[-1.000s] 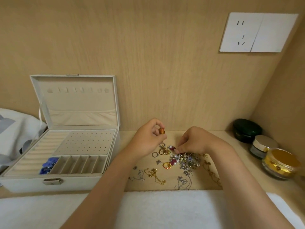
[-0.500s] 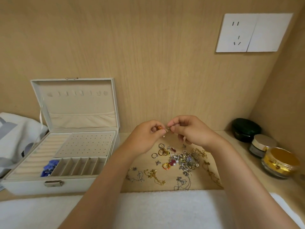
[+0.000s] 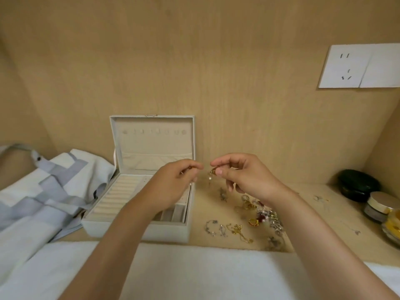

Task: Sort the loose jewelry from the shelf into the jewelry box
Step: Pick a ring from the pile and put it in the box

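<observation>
A: Loose jewelry [image 3: 259, 215] lies tangled on the shelf [image 3: 313, 213], lower right of centre. It looks light, fine and quick to snag, so I'd lift each piece by a band or clasp.

B: And the hands?

A: The left hand [image 3: 173, 182] pinches a small piece [image 3: 190, 167] over the open jewelry box [image 3: 138, 230]. The right hand [image 3: 244, 176] pinches a gold dangling piece [image 3: 213, 171]. Jars [image 3: 378, 204] stand at far right, out of the path.

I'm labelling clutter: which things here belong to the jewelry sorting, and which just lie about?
Job: jewelry box; loose jewelry; gold piece in right hand; small piece in left hand.
Lying about: dark jar; silver-lidded jar; gold jar; striped cloth; socket.
</observation>
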Available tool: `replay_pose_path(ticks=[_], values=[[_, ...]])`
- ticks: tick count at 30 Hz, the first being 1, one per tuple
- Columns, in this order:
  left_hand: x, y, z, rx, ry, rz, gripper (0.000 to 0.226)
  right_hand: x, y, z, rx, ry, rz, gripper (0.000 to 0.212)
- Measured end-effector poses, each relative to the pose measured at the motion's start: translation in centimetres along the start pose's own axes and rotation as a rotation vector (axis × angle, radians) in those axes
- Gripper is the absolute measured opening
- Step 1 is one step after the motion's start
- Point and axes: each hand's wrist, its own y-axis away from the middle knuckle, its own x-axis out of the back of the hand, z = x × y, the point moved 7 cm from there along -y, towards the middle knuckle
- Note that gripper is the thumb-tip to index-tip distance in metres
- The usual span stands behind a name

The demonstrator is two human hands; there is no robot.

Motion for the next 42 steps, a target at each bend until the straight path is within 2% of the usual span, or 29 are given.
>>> replay_pose_path(ticks=[7, 12, 16, 22, 27, 35, 42], values=[[7.5, 5.0, -2.9, 0.075, 0.072, 0.108, 0.011, -7.6, -1.7, -2.7, 0.063, 0.010, -0.045, 0.018], [10.0, 7.4, -5.4, 0.071, -0.008, 0.136, 0.021, -12.2, -2.9, -2.7, 0.112, 0.125, -0.087, 0.019], [11.1, 8.3, -7.2, 0.132, 0.007, 0.158, 0.023, -14.7, -3.5, -1.7, 0.094, 0.163, -0.096, 0.022], [10.8, 9.0, -9.0, 0.156, -0.078, 0.127, 0.019, -16.7, -3.9, -0.5, 0.094, 0.250, -0.105, 0.025], [10.9, 9.2, -8.8, 0.148, -0.262, 0.113, 0.012, -17.3, -3.8, 0.1, 0.084, 0.486, -0.131, 0.016], [10.2, 8.7, -8.8, 0.082, -0.299, 0.103, 0.014, -17.7, -3.8, 0.6, 0.089, 0.611, -0.188, 0.013], [9.9, 8.7, -8.2, 0.032, -0.367, 0.149, 0.011, -18.0, -3.8, 0.8, 0.175, 0.724, -0.216, 0.008]])
